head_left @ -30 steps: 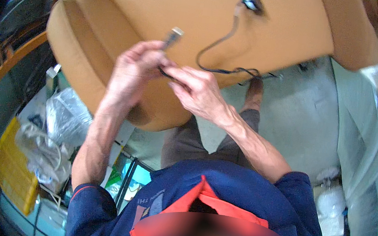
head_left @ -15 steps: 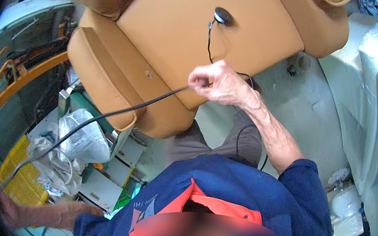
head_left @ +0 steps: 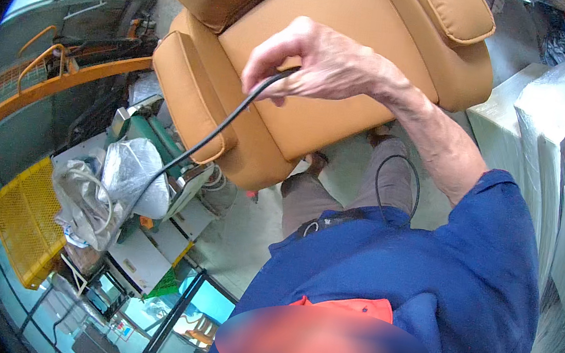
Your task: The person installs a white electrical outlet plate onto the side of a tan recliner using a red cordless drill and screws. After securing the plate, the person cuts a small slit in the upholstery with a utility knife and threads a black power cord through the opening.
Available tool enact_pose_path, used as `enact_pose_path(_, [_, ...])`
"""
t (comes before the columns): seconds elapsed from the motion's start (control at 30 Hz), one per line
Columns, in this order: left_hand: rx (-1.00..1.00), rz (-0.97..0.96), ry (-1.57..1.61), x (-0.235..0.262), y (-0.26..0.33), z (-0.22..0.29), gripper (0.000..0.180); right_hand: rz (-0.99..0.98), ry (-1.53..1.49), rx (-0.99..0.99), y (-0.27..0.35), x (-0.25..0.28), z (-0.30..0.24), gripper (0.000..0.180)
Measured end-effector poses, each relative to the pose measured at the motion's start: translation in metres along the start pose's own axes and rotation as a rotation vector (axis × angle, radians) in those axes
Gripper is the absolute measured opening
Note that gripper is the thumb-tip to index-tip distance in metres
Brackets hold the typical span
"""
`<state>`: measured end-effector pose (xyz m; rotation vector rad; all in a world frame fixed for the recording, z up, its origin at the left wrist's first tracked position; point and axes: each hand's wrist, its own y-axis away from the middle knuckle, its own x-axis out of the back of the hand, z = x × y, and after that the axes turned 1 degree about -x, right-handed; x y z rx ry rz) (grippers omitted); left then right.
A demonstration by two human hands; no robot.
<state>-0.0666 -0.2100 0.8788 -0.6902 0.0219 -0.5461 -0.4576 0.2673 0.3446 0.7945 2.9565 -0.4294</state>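
My right hand (head_left: 311,66) is raised over the seat of a tan armchair (head_left: 360,22), its fingers closed around a black cable (head_left: 221,125). From my fingers the cable slants down to the left, past the chair's left arm (head_left: 186,92) and in front of plastic-wrapped items; I cannot make out its end. A loop of dark cable (head_left: 418,184) hangs beside my right leg. My left hand is out of view. The round black device on the seat earlier does not show now.
At left are an orange metal bar (head_left: 65,94), a yellow perforated crate (head_left: 27,221) and a plastic-wrapped bundle (head_left: 136,175). White wrapped slabs (head_left: 553,126) stand along the right. My legs (head_left: 311,205) are close to the chair's front.
My right hand has moved up and left over the seat with the cable. My left hand, earlier at the cable's lower left, has left view. The whole view has shifted.
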Motion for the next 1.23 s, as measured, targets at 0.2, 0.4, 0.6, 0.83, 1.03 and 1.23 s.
enact_pose_path(0.2, [0.321, -0.414, 0.074, -0.091, 0.100, -0.094, 0.035, -0.282, 1.118, -0.595, 0.077, -0.040, 0.031, 0.090])
enact_pose_path(0.4, [1.080, -0.526, 0.547, -0.330, 0.349, -0.261, 0.016, 0.323, -0.184, 0.001, 0.025, -0.189, 0.053, 0.078])
enact_pose_path(0.6, [0.926, -0.546, -0.024, -0.367, 0.432, -0.359, 0.018, 0.656, -0.083, -0.505, 0.019, -0.186, 0.135, 0.029])
enact_pose_path(0.83, [1.184, -0.736, -0.293, -0.420, 0.490, -0.527, 0.031, 0.861, -0.586, -0.650, 0.025, -0.189, 0.338, 0.028])
enact_pose_path(1.03, [0.982, -0.755, -0.632, -0.412, 0.518, -0.574, 0.042, 0.972, -0.706, -0.612, 0.008, -0.219, 0.386, 0.020])
enact_pose_path(1.23, [1.109, -0.412, -0.202, -0.377, 0.547, -0.510, 0.065, 0.765, -0.166, -0.678, -0.037, -0.220, 0.417, 0.014])
